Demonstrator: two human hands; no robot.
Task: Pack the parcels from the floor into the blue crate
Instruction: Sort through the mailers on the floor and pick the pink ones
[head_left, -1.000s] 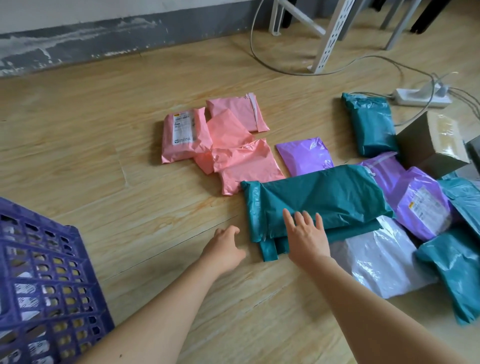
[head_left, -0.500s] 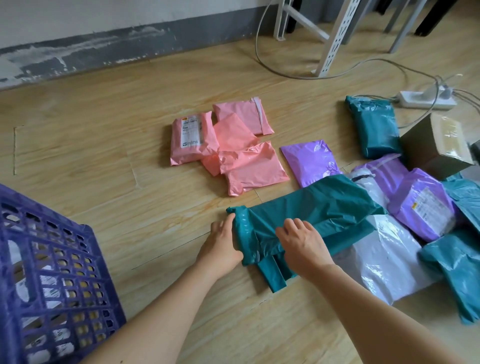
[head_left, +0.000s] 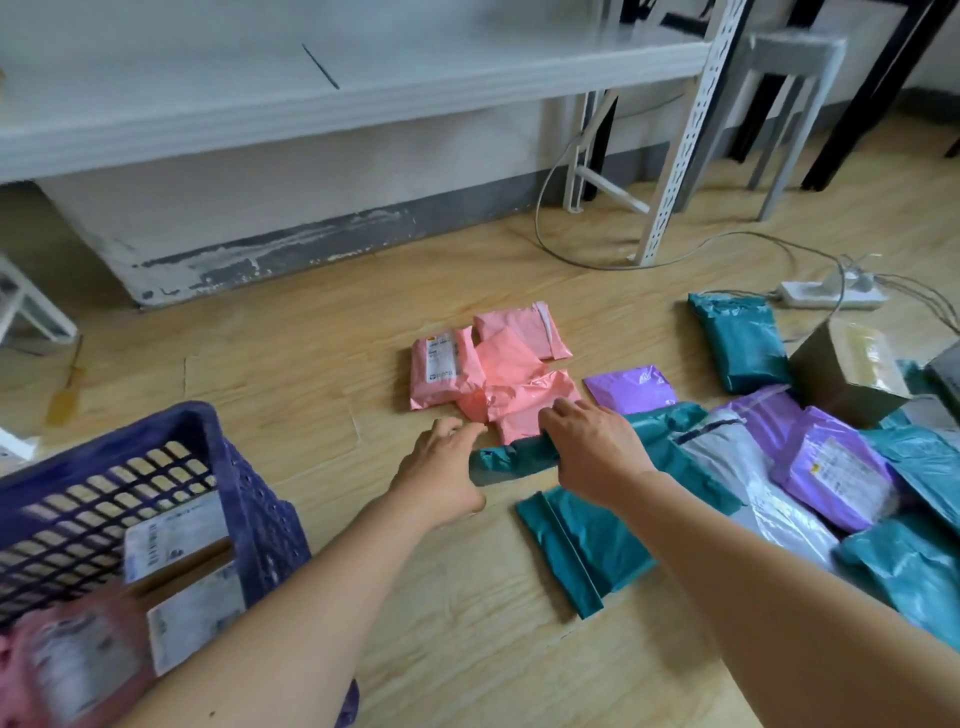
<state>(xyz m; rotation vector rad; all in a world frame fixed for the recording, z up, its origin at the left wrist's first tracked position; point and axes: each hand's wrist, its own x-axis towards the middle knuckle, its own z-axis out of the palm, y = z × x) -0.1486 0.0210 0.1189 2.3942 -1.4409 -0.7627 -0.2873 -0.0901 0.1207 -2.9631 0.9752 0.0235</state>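
Both my hands hold a large teal parcel (head_left: 511, 460) just above the wooden floor. My left hand (head_left: 441, 473) grips its left end and my right hand (head_left: 597, 452) curls over its top edge. A second teal parcel (head_left: 576, 545) lies flat on the floor right below. The blue crate (head_left: 130, 431) stands at the lower left with labelled boxes and a pink parcel inside. Beyond my hands lie several pink parcels (head_left: 498, 374) and a purple parcel (head_left: 631, 389).
At the right are heaped a white parcel (head_left: 743, 467), a labelled purple parcel (head_left: 831, 467), more teal parcels (head_left: 737, 338) and a cardboard box (head_left: 852, 374). A power strip (head_left: 831, 296) with cables lies behind them. A white shelf leg (head_left: 675, 156) stands at the back.
My hands went from reaching for the teal parcel to gripping it and lifting its left end. The teal parcel under it has come into sight. My head has tilted up.
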